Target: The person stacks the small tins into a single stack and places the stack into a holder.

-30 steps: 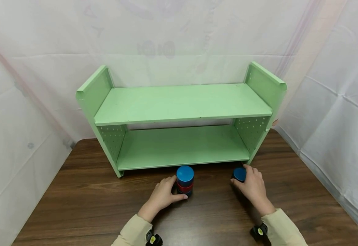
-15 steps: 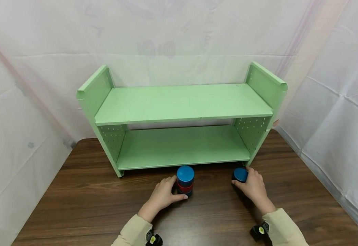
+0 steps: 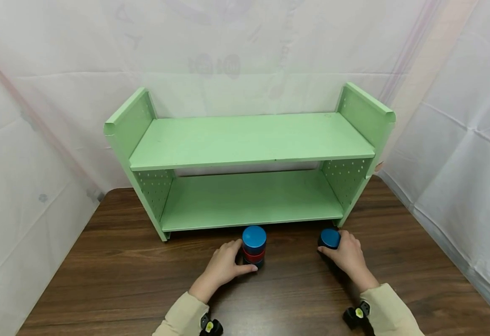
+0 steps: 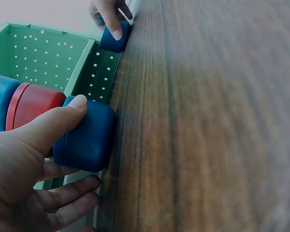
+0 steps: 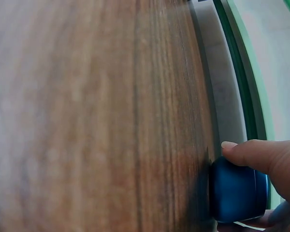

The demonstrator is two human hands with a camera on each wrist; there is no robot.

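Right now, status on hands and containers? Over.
Three-high stack upright, left hand around bottom blue container. Right hand gripping lone blue container. Green shelf just behind.

We can pass in front of the green two-tier shelf [image 3: 249,163], between the blue-and-red canister stack [image 3: 254,245] and the single blue canister [image 3: 329,238]; the upper board [image 3: 249,137] caps the shelf's lower tier [image 3: 249,198].

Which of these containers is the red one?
The middle container of the three-high stack at the left hand; the others are all blue.
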